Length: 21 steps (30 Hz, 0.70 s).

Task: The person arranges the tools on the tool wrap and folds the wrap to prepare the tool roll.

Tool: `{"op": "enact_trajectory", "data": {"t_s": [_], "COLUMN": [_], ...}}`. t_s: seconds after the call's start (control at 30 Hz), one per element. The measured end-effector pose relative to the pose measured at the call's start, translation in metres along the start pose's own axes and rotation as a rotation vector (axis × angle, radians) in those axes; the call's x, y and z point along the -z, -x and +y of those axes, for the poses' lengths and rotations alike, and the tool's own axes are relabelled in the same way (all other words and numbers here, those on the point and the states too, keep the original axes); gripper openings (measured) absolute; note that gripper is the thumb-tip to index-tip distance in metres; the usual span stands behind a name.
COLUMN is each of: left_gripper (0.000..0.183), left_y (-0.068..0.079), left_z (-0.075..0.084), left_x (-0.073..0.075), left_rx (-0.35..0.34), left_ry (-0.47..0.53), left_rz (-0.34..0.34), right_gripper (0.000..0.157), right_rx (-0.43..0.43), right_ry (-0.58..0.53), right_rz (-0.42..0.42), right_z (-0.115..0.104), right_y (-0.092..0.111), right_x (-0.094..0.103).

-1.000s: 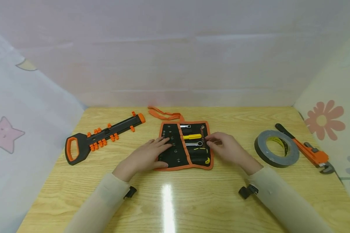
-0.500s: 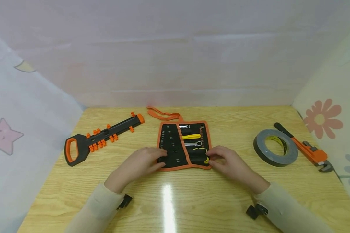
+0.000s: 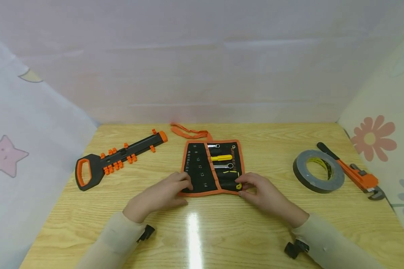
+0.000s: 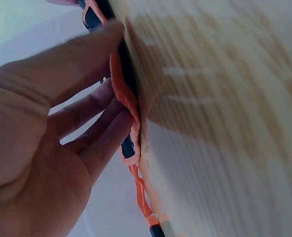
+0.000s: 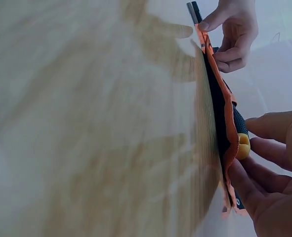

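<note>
A black tool roll [image 3: 202, 160] with orange trim lies unfolded on the table, numbers printed on its left flap. Its right-hand pockets hold two silver wrenches, including one lower wrench [image 3: 225, 166], a yellow-handled tool [image 3: 222, 158] and a dark tool with a yellow end [image 5: 243, 146]. My left hand [image 3: 165, 192] holds the roll's front left corner, fingers curled at the orange edge [image 4: 121, 84] and thumb toward the front. At the front right corner, my right hand [image 3: 267, 196] pinches the edge beside the yellow end. The roll's underside is hidden.
On the left lies a black tool rack [image 3: 121, 157] with orange clips and a handle. A roll of grey tape [image 3: 303, 168] and an orange pipe wrench [image 3: 360, 175] lie on the right. The roll's orange tie strap [image 3: 188, 132] trails behind it.
My left hand has slid off the left flap back to its front corner. My right hand has come down the right edge to the front corner. The roll has stayed nearly in place.
</note>
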<state>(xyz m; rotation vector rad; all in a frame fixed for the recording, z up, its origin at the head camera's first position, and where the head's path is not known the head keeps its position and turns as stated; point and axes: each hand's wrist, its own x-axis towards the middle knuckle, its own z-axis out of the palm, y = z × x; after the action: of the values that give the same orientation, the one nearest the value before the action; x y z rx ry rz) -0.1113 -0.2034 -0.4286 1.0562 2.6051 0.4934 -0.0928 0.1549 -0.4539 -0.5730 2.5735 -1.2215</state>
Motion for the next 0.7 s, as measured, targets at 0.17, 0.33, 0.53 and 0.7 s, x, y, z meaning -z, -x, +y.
{"op": "enact_trajectory", "data": {"t_s": [0.17,0.33,0.53,0.7], "left_gripper": [0.013,0.007,0.005,0.007], "left_y": [-0.0038,-0.0063,-0.0083,-0.0102], "left_z": [-0.0006,-0.0009,0.0004,-0.0003], "left_x": [-0.0026,-0.0014,0.0010,0.0020], "left_rx": [-0.020,-0.016,0.097,0.169], "left_ry": [-0.041,-0.023,0.055,0.122], "left_rz": [0.026,0.061,0.093,0.126], "right_gripper": [0.032,0.032,0.031,0.031], "right_rx": [-0.009,-0.013,0.020,0.049], "right_ry": [0.020,0.010,-0.025,-0.033], "right_rz": [-0.003,-0.005,0.018,0.036], "right_z": [0.0010,0.0006,0.0014,0.0014], "right_y": [-0.0012,-0.0017,-0.0018,-0.0013], "right_x": [-0.0004,-0.0001,-0.0025,-0.0039]}}
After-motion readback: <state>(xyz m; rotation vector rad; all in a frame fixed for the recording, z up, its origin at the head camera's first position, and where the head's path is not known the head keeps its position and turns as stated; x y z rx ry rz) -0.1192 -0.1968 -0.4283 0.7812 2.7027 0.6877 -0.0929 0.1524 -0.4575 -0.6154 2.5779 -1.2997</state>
